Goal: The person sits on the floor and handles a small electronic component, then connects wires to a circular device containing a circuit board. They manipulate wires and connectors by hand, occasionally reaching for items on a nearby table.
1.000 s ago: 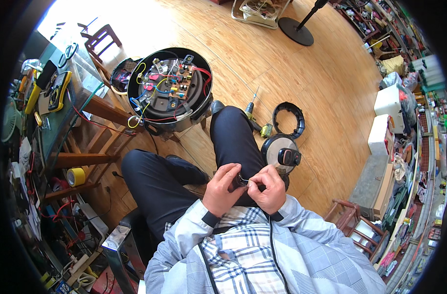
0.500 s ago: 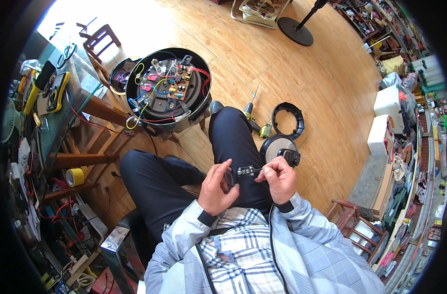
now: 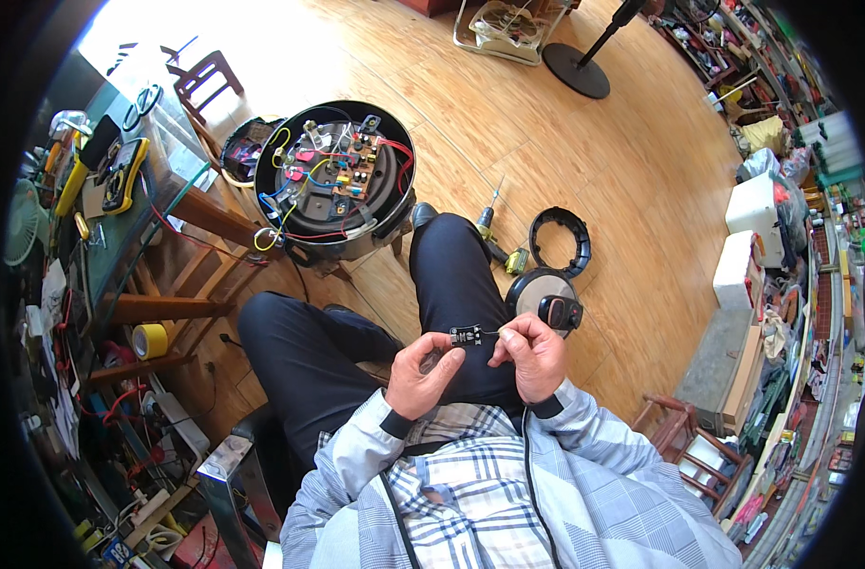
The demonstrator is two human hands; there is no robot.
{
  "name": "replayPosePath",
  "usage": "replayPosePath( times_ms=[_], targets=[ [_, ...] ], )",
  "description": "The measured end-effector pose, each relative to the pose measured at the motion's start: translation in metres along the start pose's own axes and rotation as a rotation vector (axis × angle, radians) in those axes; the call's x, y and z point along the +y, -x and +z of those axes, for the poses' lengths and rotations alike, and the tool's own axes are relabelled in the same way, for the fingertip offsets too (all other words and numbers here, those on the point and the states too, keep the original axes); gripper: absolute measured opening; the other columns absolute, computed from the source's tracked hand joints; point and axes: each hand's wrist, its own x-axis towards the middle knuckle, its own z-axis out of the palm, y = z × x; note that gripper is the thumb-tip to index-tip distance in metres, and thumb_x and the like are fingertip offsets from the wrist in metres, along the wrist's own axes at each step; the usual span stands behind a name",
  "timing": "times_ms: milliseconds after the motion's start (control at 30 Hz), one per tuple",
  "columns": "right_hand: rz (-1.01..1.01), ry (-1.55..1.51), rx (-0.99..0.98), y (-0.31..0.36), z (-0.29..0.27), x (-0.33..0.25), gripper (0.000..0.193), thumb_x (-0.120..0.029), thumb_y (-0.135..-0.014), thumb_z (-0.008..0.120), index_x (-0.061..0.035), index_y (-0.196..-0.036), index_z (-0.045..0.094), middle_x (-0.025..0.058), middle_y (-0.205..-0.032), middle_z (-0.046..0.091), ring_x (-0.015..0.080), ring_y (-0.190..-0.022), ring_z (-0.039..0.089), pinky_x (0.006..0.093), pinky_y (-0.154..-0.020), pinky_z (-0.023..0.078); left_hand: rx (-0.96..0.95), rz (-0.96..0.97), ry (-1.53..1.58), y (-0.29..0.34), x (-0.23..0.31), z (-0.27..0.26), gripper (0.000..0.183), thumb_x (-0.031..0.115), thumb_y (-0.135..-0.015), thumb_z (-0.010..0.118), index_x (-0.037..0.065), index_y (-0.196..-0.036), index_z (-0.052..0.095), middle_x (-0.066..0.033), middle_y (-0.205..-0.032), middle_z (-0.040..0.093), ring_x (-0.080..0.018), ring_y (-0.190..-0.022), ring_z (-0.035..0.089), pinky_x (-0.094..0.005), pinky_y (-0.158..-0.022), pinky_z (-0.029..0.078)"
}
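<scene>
We note: small board black, marked white; shirt blue-and-white plaid; jacket pale grey, checked; trousers dark navy; tape roll yellow; ring black.

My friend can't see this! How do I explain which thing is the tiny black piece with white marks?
Start at the person's dark-trousered right leg, mid-picture. Over the thigh, between the bare left hand and bare right hand, is a small, flat, black rectangular piece. White marks on its face set it apart from the plain dark leg behind it.
</scene>
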Motion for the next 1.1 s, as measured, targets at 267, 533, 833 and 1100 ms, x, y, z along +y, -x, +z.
replayPosePath(
  times_ms=[267,533,833,1100],
  targets=[
    [0.072,-0.023,0.016,0.002,0.0,0.005,0.02,-0.018,-0.11,0.071,0.0018,-0.105,0.07,0.0063,-0.086,0.069,0.0134,-0.071,0.07,0.0309,-0.067,0.064,-0.023,-0.141,0.449,-0.002,-0.023,0.004,0.026,0.022,-0.109,0.076,0.002,-0.124,0.071,0.0014,-0.099,0.072,-0.0058,-0.094,0.066,-0.0241,-0.082,0.055],
    [0.011,-0.069,0.045,0.0,-0.001,-0.004,0.017,-0.017,-0.109,0.068,-0.001,-0.105,0.067,0.0077,-0.08,0.068,0.015,-0.067,0.066,0.0309,-0.063,0.061,-0.177,-0.033,0.316,0.001,-0.011,-0.008,0.076,0.005,-0.088,0.094,0.001,-0.153,0.055,-0.0036,-0.12,0.07,-0.0111,-0.106,0.067,-0.0278,-0.098,0.054],
    [-0.055,-0.246,0.072,-0.001,0.001,-0.031,0.013,-0.013,-0.108,0.066,-0.0011,-0.102,0.065,0.0061,-0.076,0.064,0.0142,-0.063,0.063,0.0297,-0.059,0.059,-0.216,0.284,0.468,0.001,0.013,-0.043,0.11,0.012,-0.079,0.103,-0.001,-0.168,0.04,-0.0087,-0.127,0.066,-0.0181,-0.123,0.064,-0.0324,-0.109,0.05],
    [-0.082,-0.251,0.056,0.001,0.004,-0.037,0.013,-0.012,-0.108,0.064,-0.0014,-0.1,0.064,0.0061,-0.075,0.063,0.0142,-0.062,0.062,0.0298,-0.058,0.059,-0.177,0.209,0.434,0.012,0.032,-0.049,0.098,0.001,-0.09,0.085,0.002,-0.173,0.034,-0.0122,-0.136,0.064,-0.0164,-0.123,0.063,-0.0304,-0.105,0.052]
  ],
)
